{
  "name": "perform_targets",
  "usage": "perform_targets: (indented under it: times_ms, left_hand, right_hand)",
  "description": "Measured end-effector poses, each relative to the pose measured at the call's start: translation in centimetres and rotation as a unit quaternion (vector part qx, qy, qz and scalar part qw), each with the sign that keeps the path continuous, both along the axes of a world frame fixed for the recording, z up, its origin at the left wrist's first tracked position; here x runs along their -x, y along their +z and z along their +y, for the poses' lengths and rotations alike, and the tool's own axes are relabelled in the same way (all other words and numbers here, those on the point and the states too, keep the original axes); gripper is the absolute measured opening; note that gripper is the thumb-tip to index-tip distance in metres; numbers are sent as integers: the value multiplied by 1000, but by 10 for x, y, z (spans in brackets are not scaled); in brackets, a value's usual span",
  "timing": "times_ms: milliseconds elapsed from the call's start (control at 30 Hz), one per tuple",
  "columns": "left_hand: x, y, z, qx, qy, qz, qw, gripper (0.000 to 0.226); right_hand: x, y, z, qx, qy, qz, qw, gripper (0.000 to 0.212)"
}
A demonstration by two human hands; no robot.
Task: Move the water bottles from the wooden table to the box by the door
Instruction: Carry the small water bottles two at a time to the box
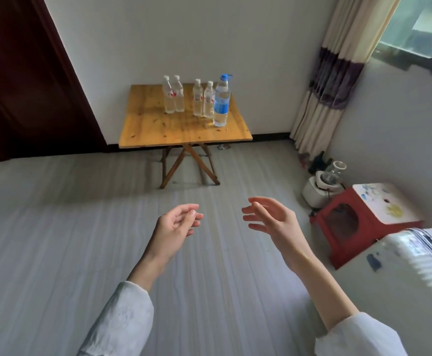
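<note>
Approach step judged: five water bottles are left standing upright on the wooden folding table, none taken, box not seen. Left hand loosely curled, right hand spread, nothing held; a walk-up and reach are needed next. Red stool and white suitcase sit right, floor path unobstructed.
</note>
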State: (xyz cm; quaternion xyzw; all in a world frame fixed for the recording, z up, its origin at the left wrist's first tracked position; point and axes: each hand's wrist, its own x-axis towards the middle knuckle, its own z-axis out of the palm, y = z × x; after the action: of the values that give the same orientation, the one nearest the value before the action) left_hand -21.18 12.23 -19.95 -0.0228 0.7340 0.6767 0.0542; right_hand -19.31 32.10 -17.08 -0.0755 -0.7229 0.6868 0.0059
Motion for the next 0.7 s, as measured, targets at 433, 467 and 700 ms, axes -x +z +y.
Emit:
perform_targets:
  times_ms: [433, 467, 700]
  left_hand:
    - [280, -9, 4, 26, 32, -3, 999, 18]
    - [301, -6, 4, 27, 33, -4, 999, 18]
    - [427, -4, -21, 27, 66, -23, 997, 18]
  right_hand:
    - [308, -18, 7, -13, 52, 7, 999, 11]
    - [332, -17, 6, -13, 58, 8, 998, 11]
    - [472, -17, -16, -20, 90, 1, 996, 11]
